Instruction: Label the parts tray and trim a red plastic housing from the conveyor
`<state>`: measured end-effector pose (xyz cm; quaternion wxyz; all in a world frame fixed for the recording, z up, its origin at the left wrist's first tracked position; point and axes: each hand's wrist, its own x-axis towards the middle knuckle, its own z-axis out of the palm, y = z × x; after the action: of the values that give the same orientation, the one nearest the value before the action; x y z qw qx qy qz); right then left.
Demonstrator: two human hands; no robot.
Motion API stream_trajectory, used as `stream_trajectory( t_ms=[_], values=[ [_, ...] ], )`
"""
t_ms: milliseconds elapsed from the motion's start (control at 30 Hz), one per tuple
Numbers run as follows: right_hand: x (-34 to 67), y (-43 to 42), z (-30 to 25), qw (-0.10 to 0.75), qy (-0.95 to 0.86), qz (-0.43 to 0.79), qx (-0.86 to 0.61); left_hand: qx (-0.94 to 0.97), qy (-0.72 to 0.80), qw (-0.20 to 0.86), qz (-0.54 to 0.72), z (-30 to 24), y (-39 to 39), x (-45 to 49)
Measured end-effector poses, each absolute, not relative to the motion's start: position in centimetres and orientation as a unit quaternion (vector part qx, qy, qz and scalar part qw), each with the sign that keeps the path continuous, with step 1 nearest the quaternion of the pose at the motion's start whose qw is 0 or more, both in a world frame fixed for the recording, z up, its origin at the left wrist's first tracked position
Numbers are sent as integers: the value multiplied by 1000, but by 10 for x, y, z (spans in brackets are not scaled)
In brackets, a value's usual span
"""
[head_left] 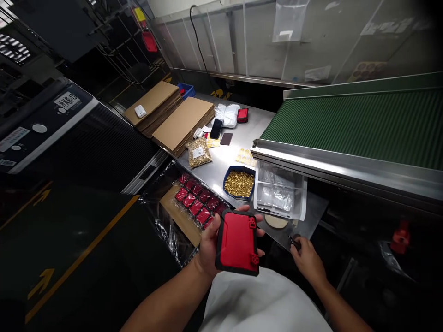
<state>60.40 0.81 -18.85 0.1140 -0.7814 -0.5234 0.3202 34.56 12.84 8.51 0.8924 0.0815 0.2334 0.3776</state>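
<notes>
My left hand (210, 244) is closed round a red and black case (238, 241), held flat above my lap with two small red hinge lugs on its right edge. My right hand (306, 259) is at the near corner of the steel table (238, 133), fingers pinched on a small dark object (294, 241) that I cannot make out. Just beyond it lie a beige disc (276, 222) and a clear plastic tray (280, 190). A blue tub of small brass parts (239, 183) stands next to the tray.
A box lined with plastic holds rows of red cases (196, 201) at my left. Farther back lie a bag of brass parts (198, 153), stacked cardboard sheets (182, 121), a phone (216, 128) and white bags (228, 114). A green conveyor belt (360, 122) runs along the right.
</notes>
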Motion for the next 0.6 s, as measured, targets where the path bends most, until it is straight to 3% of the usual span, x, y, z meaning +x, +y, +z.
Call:
stream_trajectory(
  t_ms=[400, 600],
  values=[
    [604, -8, -180, 223, -494, 293, -788, 123, 211, 898, 367, 89, 123, 348],
    [598, 2, -197, 217, -508, 228, -802, 113, 216, 900, 362, 89, 122, 342]
  ],
)
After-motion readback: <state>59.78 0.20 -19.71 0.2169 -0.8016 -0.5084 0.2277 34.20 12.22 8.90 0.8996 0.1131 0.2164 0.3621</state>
